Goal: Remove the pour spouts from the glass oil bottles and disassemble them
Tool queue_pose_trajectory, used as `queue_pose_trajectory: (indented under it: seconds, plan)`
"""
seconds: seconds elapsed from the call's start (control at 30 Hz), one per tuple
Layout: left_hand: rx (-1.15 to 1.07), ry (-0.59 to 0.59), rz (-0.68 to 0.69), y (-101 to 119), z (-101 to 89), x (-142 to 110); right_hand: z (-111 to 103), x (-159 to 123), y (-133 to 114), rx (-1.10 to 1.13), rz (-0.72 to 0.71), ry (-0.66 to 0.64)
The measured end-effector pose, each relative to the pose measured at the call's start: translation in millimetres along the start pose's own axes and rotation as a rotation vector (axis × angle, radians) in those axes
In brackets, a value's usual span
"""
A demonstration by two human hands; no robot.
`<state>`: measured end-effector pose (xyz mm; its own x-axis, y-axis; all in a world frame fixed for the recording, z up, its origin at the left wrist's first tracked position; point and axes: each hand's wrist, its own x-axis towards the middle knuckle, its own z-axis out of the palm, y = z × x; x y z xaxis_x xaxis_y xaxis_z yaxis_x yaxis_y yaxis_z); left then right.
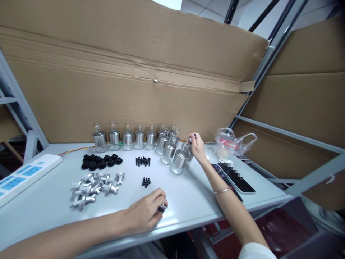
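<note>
My left hand (pixel 145 213) rests near the table's front edge, its fingers closed round a small black-and-silver piece (pixel 162 208). My right hand (pixel 197 147) is closed in a pinch at the neck of a glass bottle at the right end of the group. A dark bit shows between its fingers; the rest of what it holds is hidden. Several glass bottles with silver metal sleeves (pixel 179 160) stand upright along the back. Before them lie black round caps (pixel 101 164), silver metal spout-like parts (pixel 97 185), short black tubes (pixel 142 161) and tiny black pieces (pixel 146 182).
A white power strip (pixel 29 176) lies at the left. To the right are a phone-like dark device (pixel 237 178), another dark flat item partly under my right arm, and a clear plastic bag (pixel 229 142) holding a container. Cardboard (pixel 121 90) walls the back.
</note>
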<state>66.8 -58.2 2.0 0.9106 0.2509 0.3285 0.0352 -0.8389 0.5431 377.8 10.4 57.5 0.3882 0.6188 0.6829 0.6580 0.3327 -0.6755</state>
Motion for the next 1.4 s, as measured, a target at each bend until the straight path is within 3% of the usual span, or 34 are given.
queue_pose_trajectory:
  seconds: [0.27,0.43,0.57,0.67,0.83,1.0,1.13,1.27,1.4]
  plan:
    - [-0.029,-0.066,-0.098,0.1,1.8,4.8,-27.3,-57.3,-42.9,-0.056,0.085,0.138]
    - [-0.025,-0.109,-0.057,-0.1,1.4,6.4,-12.1,-89.5,-83.6,0.043,0.08,0.029]
    - [-0.081,-0.072,-0.043,-2.0,1.7,3.9,-2.6,-83.4,-82.4,0.043,0.052,0.029]
    - [-0.132,0.003,-0.044,-0.8,1.3,4.6,-6.2,-67.1,-63.7,0.003,0.052,0.086]
    - [-0.297,0.135,-0.25,6.3,2.9,34.3,-11.4,-45.8,-38.5,0.087,0.036,0.033]
    - [-0.477,0.548,-0.371,-1.3,30.3,86.4,-7.2,-42.3,-31.3,0.175,0.004,-0.044]
    - [-0.503,0.75,-0.386,-14.6,53.8,118.1,-2.7,-45.6,-32.6,0.176,-0.021,-0.052]
    - [-0.515,0.812,-0.367,-30.5,56.4,139.6,4.4,-48.5,-36.2,0.185,-0.037,-0.073]
    - [-0.603,0.792,-0.349,-47.4,53.2,149.6,11.3,-51.3,-38.4,0.199,-0.073,-0.054]
